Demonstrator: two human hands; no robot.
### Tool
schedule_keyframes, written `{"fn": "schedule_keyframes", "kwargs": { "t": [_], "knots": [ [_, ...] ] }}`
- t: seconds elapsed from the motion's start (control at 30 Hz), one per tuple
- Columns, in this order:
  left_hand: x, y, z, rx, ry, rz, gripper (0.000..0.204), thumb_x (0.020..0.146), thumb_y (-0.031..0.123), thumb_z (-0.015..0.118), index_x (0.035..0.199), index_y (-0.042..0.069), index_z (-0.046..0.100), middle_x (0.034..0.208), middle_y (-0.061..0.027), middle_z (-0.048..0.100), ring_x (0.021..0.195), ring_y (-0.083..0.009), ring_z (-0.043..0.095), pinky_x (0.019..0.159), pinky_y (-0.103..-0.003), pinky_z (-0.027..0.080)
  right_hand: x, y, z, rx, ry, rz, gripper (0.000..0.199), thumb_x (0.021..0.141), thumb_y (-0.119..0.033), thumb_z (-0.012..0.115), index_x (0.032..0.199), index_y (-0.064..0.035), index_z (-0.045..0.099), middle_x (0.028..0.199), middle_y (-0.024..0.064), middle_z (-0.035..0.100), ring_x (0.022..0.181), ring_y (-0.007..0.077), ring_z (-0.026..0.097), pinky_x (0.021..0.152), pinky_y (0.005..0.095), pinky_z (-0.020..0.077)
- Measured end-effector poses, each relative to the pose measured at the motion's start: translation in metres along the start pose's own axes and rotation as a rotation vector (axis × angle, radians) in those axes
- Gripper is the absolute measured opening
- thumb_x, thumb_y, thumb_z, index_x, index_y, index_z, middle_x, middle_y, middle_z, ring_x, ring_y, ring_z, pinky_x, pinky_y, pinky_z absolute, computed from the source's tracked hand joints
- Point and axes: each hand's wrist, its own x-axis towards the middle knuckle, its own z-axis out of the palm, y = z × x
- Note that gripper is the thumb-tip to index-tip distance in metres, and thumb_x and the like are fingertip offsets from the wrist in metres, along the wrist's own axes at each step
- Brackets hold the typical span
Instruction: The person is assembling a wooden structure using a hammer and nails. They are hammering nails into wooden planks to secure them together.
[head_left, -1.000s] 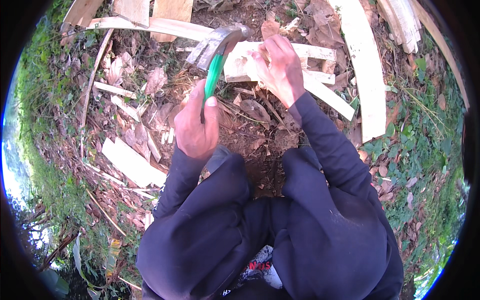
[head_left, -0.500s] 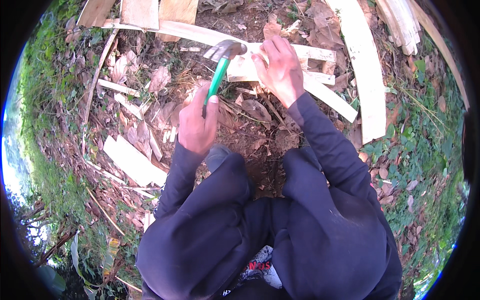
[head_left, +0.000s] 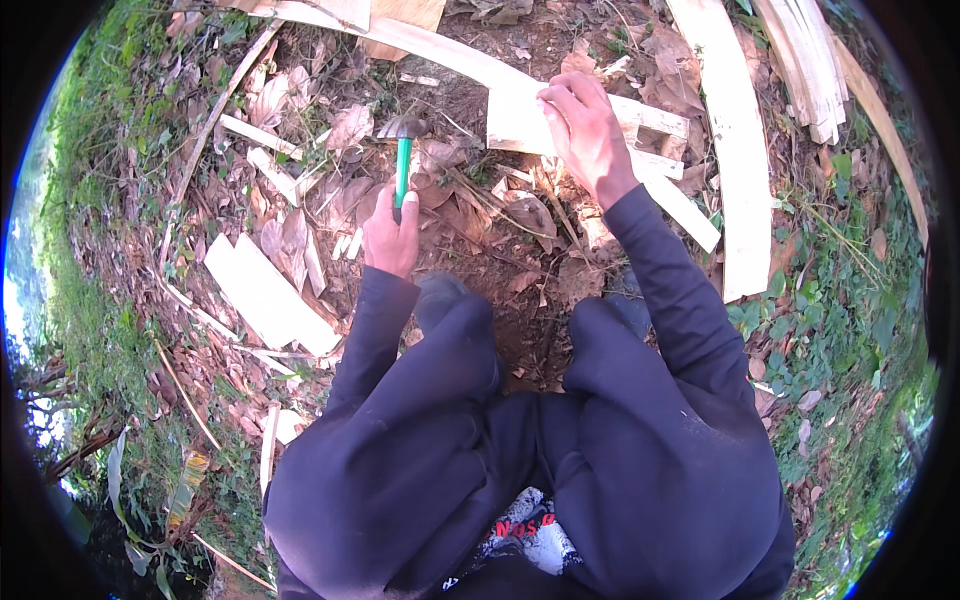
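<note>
While the left hand (head_left: 392, 235) grasps the green-handled hammer (head_left: 403, 165) | right hand (head_left: 592, 140) curls over pale boards (head_left: 515, 122), grip unclear | hammer head beyond left hand, left of boards

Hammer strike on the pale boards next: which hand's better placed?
Likely the left hand: it grips the green-handled hammer. The right hand has no hammer and is at the pale boards, so it looks better suited to steadying.

brown soil (head_left: 522, 352) | dry leaf litter (head_left: 530, 214) | green undergrowth (head_left: 100, 235) both sides | bright daylight
</note>
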Motion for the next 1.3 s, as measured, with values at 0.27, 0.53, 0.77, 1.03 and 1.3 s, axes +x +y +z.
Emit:
{"fn": "schedule_keyframes", "kwargs": {
  "t": [0.27, 0.53, 0.77, 1.03, 1.3],
  "knots": [
    [0.0, -0.025, 0.023, 0.127, -0.062, 0.231, 0.031, 0.095, 0.021, 0.066, 0.12, 0.002, 0.06, 0.098, -0.0276, 0.065, 0.095, -0.0446, 0.063, 0.083, -0.051, 0.049, 0.0, -0.005, -0.002, 0.059, 0.0, 0.018, 0.01, 0.087, -0.001, 0.067, 0.095, -0.0035, 0.062, 0.097, 0.011, 0.059, 0.098, 0.0305, 0.06, 0.088, 0.041, 0.0497],
    [0.032, 0.045, 0.006, -0.075, -0.01, 0.209, 0.036, 0.093, 0.031, 0.072, 0.113, 0.001, 0.067, 0.094, -0.0127, 0.07, 0.083, -0.0195, 0.068, 0.072, -0.034, 0.055, 0.018, -0.002, -0.016, 0.024, -0.171, -0.025, 0.009, 0.087, -0.004, 0.068, 0.09, -0.0021, 0.059, 0.092, 0.0109, 0.059, 0.095, 0.03, 0.06, 0.085, 0.0407, 0.0492],
    [0.114, 0.101, 0.047, -0.564, -0.243, -0.025, 0.051, 0.093, 0.036, 0.074, 0.114, -0.009, 0.062, 0.102, -0.0125, 0.07, 0.076, -0.0113, 0.064, 0.07, -0.026, 0.052, 0.018, -0.007, -0.015, 0.012, -0.162, 0.005, 0.011, 0.087, -0.002, 0.069, 0.09, 0.0003, 0.058, 0.093, 0.0128, 0.058, 0.094, 0.0326, 0.059, 0.083, 0.041, 0.0479],
    [0.123, 0.098, 0.065, -0.723, -0.277, -0.083, 0.032, 0.092, 0.024, 0.078, 0.101, 0.0, 0.059, 0.089, -0.0059, 0.068, 0.071, -0.0084, 0.064, 0.055, -0.023, 0.047, 0.014, -0.004, -0.012, -0.055, -0.133, -0.063, 0.006, 0.088, -0.005, 0.069, 0.092, -0.0003, 0.066, 0.098, 0.0129, 0.065, 0.098, 0.0317, 0.062, 0.086, 0.0423, 0.0498],
    [0.124, 0.098, 0.067, -0.755, -0.303, -0.094, 0.024, 0.095, 0.018, 0.074, 0.103, 0.0, 0.059, 0.087, -0.0042, 0.065, 0.069, -0.0083, 0.062, 0.055, -0.022, 0.048, 0.007, -0.006, -0.007, -0.057, -0.072, -0.025, 0.01, 0.088, -0.004, 0.072, 0.09, 0.0002, 0.063, 0.094, 0.0123, 0.063, 0.092, 0.0309, 0.061, 0.083, 0.0415, 0.0489]
  ]
}}
